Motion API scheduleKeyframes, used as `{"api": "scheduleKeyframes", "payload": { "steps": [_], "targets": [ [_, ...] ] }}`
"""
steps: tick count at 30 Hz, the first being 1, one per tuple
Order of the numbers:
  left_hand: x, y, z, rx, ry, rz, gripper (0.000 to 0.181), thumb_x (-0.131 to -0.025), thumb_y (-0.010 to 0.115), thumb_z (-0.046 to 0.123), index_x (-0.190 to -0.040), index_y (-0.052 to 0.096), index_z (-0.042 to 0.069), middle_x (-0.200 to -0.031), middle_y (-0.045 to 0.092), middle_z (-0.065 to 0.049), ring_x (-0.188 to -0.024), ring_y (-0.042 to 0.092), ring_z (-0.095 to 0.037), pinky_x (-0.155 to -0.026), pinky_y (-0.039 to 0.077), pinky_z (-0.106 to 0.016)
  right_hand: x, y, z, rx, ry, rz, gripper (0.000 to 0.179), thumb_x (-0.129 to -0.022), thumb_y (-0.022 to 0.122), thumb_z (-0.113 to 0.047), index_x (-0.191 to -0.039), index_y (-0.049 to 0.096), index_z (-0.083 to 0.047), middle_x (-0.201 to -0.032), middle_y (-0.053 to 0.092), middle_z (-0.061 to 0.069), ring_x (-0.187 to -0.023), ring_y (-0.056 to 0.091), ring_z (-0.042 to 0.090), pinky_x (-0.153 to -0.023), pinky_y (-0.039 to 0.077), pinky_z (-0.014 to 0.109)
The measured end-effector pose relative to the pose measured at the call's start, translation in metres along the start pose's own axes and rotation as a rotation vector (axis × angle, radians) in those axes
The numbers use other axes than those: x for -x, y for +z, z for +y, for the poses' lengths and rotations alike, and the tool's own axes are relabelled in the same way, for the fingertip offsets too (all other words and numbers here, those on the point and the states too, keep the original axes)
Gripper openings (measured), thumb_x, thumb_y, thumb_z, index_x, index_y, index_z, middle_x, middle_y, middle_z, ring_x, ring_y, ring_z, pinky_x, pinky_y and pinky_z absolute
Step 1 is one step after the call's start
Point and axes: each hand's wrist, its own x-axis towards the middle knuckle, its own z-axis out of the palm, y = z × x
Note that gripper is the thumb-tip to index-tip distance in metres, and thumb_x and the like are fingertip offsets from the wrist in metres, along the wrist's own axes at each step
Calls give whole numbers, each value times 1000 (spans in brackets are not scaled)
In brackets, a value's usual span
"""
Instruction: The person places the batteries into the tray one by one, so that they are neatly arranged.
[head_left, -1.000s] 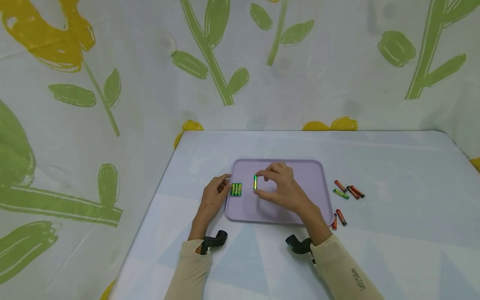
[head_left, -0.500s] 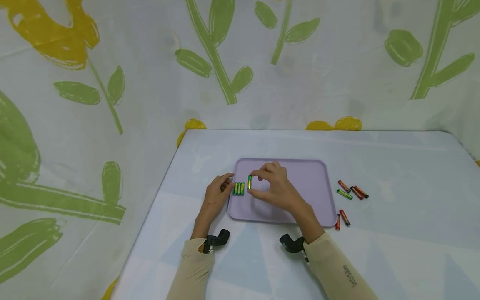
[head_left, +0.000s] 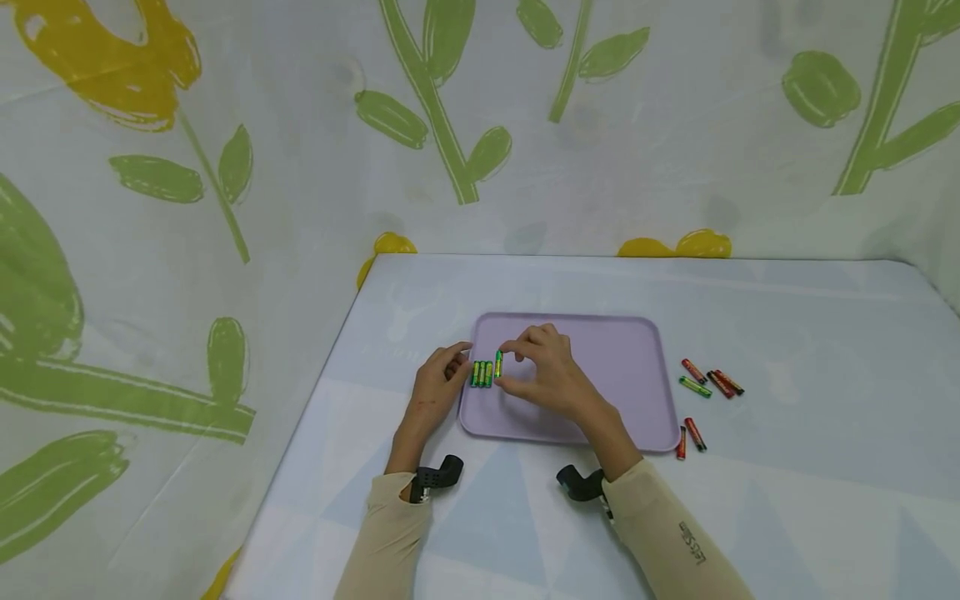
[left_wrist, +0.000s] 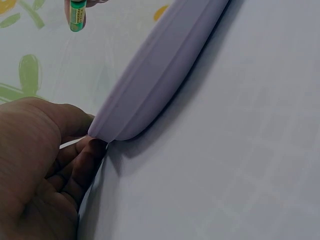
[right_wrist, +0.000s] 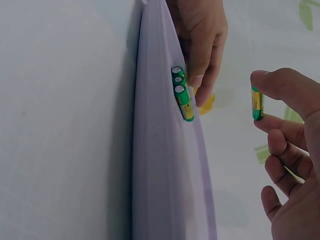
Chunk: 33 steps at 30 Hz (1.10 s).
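Observation:
My right hand (head_left: 547, 371) pinches a green battery (right_wrist: 257, 103) by its two ends, between thumb and forefinger. The battery is held over the left part of the lilac tray (head_left: 585, 417). Just left of it, three green batteries (head_left: 482, 374) lie side by side in the tray along its left edge. My left hand (head_left: 438, 383) grips the tray's left rim, thumb on one side and fingers on the other in the left wrist view. Part of those fingers is hidden behind the rim.
On the table right of the tray lie several red batteries (head_left: 694, 434) and one green loose battery (head_left: 695, 387). The white table (head_left: 825, 358) backs onto a cloth wall (head_left: 300, 125) printed with green leaves and yellow flowers.
My right hand has moved left with the pinched battery, bringing it close to the row of three. The left hand stays at the tray's rim. The head view has shifted slightly.

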Motion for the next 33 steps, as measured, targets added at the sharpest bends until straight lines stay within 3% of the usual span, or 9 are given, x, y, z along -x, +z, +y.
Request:
{"api": "scheduleKeyframes", "payload": {
  "steps": [21, 33],
  "targets": [
    [-1, 0, -3, -4, 30, 5, 33, -101, 61, 10, -134, 63, 9, -105, 62, -7, -89, 57, -16, -79, 49, -32, 1, 23, 13, 68, 84, -47, 38, -78, 87, -26, -108, 75, -8, -90, 55, 1, -94, 45, 24, -82, 33, 46],
    [-1, 2, -2, -5, 6, -4, 33, -101, 61, 12, -134, 63, 10, -105, 62, -6, -90, 56, -16, -79, 48, -32, 2, 32, 23, 68, 122, -81, 38, -80, 85, -28, -111, 75, -8, -91, 54, 0, -94, 44, 23, -82, 32, 45]
  ]
}}
